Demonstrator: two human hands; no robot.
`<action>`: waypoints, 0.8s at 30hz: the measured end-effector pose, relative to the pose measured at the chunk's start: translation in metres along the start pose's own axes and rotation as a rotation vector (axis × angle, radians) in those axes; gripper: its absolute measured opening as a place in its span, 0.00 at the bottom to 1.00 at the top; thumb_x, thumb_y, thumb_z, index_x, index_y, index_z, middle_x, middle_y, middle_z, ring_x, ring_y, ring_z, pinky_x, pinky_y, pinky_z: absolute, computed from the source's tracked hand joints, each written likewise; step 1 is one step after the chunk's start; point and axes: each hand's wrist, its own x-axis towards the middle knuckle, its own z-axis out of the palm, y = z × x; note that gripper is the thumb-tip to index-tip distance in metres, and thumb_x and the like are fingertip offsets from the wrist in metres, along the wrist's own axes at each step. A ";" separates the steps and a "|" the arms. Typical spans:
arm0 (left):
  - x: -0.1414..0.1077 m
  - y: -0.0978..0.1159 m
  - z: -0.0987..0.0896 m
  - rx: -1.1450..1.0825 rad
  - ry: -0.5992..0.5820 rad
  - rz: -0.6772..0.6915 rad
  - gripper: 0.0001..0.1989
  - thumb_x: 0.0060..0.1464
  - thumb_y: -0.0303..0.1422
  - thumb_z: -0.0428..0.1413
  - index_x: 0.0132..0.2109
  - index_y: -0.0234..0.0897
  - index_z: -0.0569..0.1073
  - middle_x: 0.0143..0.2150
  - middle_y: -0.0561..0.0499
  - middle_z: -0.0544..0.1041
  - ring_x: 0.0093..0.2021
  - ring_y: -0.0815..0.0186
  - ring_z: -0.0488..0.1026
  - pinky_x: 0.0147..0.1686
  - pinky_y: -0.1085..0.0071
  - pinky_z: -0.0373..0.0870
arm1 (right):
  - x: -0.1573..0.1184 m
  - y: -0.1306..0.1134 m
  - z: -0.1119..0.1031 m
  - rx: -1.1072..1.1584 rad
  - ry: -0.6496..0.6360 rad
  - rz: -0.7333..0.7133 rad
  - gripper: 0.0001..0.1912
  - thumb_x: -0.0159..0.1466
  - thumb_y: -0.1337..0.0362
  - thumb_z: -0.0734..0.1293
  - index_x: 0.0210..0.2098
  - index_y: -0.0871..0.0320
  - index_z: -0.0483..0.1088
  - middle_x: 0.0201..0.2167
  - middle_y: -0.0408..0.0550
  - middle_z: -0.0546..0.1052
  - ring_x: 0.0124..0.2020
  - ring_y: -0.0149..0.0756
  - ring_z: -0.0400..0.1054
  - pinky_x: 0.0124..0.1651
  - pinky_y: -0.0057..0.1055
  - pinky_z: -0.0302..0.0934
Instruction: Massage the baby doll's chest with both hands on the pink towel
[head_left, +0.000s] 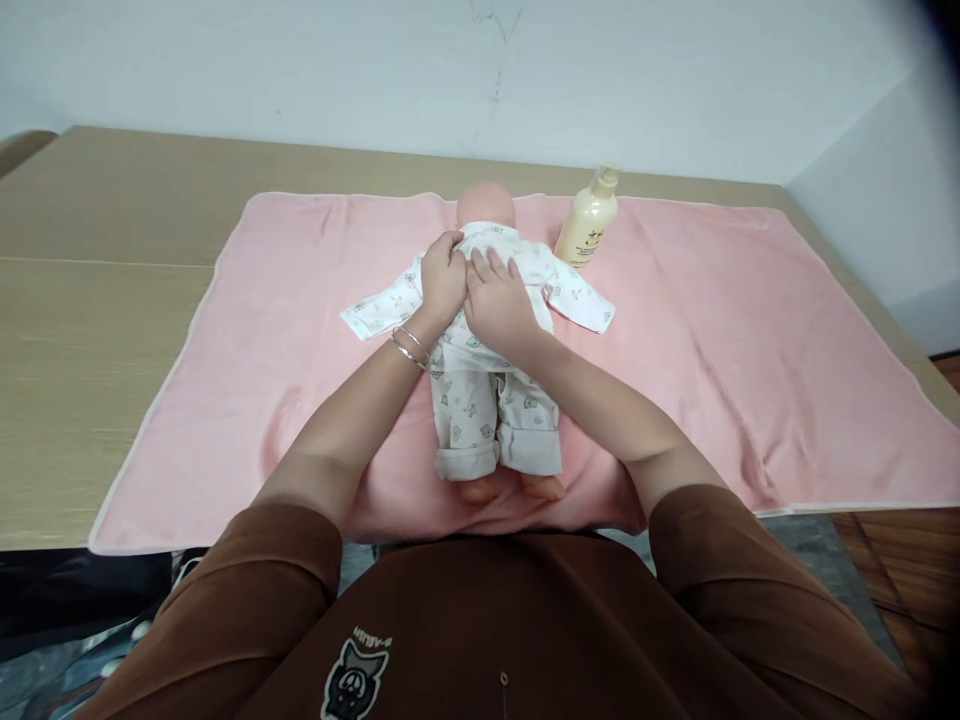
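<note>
A baby doll (480, 350) in a white printed top and matching trousers lies lengthwise in front of me, feet towards my body. Its smooth bald head (486, 204) points away, and no face shows. My left hand (445, 278) is closed at the doll's upper left side, fingers bent around the shirt; the fingertips are partly hidden. Just beside it, my right hand (501, 305) rests flat on the middle of the doll's torso with its fingers a little apart. Both sleeves of the top stretch out sideways, and the trouser cuffs are turned up above the feet.
Under the doll a pink blanket (675, 400) with a pale edge covers much of the wooden table (97, 300). A cream pump bottle (589, 222) stands beyond the doll's right sleeve. The white wall (360, 80) rises behind the table.
</note>
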 end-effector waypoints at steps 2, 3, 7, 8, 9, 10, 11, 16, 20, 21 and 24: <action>-0.002 0.003 -0.002 0.050 -0.026 0.000 0.20 0.62 0.25 0.46 0.55 0.35 0.78 0.60 0.41 0.81 0.63 0.56 0.77 0.69 0.60 0.70 | 0.005 0.008 -0.002 0.039 -0.002 -0.056 0.27 0.72 0.69 0.56 0.67 0.64 0.69 0.75 0.59 0.63 0.79 0.54 0.51 0.81 0.61 0.38; -0.002 0.005 -0.003 0.081 -0.034 -0.002 0.21 0.64 0.25 0.46 0.57 0.34 0.77 0.62 0.39 0.80 0.65 0.56 0.76 0.70 0.59 0.68 | 0.010 0.018 -0.003 0.060 0.013 -0.038 0.26 0.73 0.68 0.56 0.66 0.61 0.70 0.75 0.57 0.65 0.78 0.53 0.53 0.80 0.61 0.40; -0.001 0.013 -0.004 0.206 -0.043 -0.083 0.24 0.64 0.28 0.49 0.65 0.33 0.72 0.67 0.37 0.75 0.70 0.52 0.71 0.74 0.56 0.63 | 0.035 0.062 -0.005 0.098 0.033 0.170 0.26 0.78 0.59 0.53 0.65 0.66 0.70 0.69 0.63 0.71 0.73 0.53 0.62 0.76 0.55 0.53; 0.000 0.014 -0.004 0.229 -0.054 -0.099 0.24 0.65 0.29 0.50 0.66 0.34 0.72 0.68 0.37 0.75 0.70 0.51 0.71 0.75 0.55 0.62 | 0.037 0.065 -0.005 0.078 0.025 0.206 0.28 0.78 0.57 0.51 0.65 0.69 0.69 0.69 0.65 0.71 0.72 0.54 0.62 0.76 0.53 0.53; 0.003 0.014 -0.005 0.247 -0.074 -0.105 0.23 0.65 0.31 0.50 0.64 0.34 0.74 0.67 0.37 0.76 0.70 0.50 0.71 0.74 0.54 0.63 | 0.035 0.063 -0.005 0.047 0.019 0.223 0.29 0.79 0.57 0.50 0.66 0.72 0.67 0.69 0.68 0.69 0.73 0.56 0.62 0.76 0.52 0.52; 0.005 0.014 -0.006 0.264 -0.100 -0.102 0.22 0.66 0.32 0.49 0.62 0.34 0.75 0.66 0.38 0.77 0.68 0.50 0.72 0.74 0.54 0.64 | 0.032 0.057 -0.004 0.006 0.019 0.222 0.30 0.79 0.59 0.50 0.67 0.74 0.66 0.70 0.70 0.68 0.73 0.57 0.61 0.77 0.52 0.51; 0.006 0.015 -0.006 0.280 -0.126 -0.095 0.22 0.67 0.33 0.48 0.61 0.34 0.77 0.64 0.38 0.79 0.67 0.50 0.73 0.73 0.54 0.64 | 0.026 0.048 -0.005 -0.039 0.023 0.207 0.30 0.78 0.60 0.50 0.68 0.77 0.64 0.71 0.73 0.67 0.74 0.59 0.60 0.77 0.53 0.50; 0.003 0.027 -0.012 0.440 -0.193 -0.060 0.25 0.70 0.33 0.41 0.60 0.28 0.77 0.63 0.33 0.78 0.67 0.48 0.73 0.71 0.54 0.66 | 0.011 0.018 -0.013 -0.137 0.012 0.124 0.26 0.76 0.65 0.52 0.62 0.78 0.68 0.59 0.75 0.76 0.64 0.63 0.70 0.69 0.55 0.60; -0.013 0.052 -0.012 0.602 -0.249 0.012 0.24 0.70 0.30 0.40 0.58 0.23 0.76 0.60 0.28 0.78 0.65 0.44 0.73 0.71 0.52 0.65 | 0.030 0.051 -0.016 -0.003 -0.049 0.148 0.30 0.77 0.58 0.50 0.64 0.75 0.68 0.66 0.70 0.72 0.71 0.58 0.65 0.74 0.51 0.56; -0.015 0.057 -0.012 0.624 -0.265 0.024 0.23 0.69 0.28 0.41 0.58 0.22 0.76 0.61 0.28 0.77 0.66 0.45 0.72 0.71 0.53 0.64 | 0.035 0.059 -0.015 0.017 -0.072 0.157 0.33 0.77 0.56 0.51 0.69 0.78 0.62 0.71 0.71 0.66 0.75 0.58 0.58 0.77 0.50 0.51; -0.011 0.061 -0.012 0.615 -0.322 -0.009 0.22 0.66 0.25 0.42 0.57 0.24 0.76 0.62 0.29 0.77 0.66 0.47 0.72 0.71 0.55 0.64 | 0.036 0.062 -0.013 -0.005 -0.093 0.152 0.35 0.76 0.58 0.53 0.73 0.80 0.54 0.75 0.71 0.60 0.77 0.58 0.53 0.79 0.50 0.47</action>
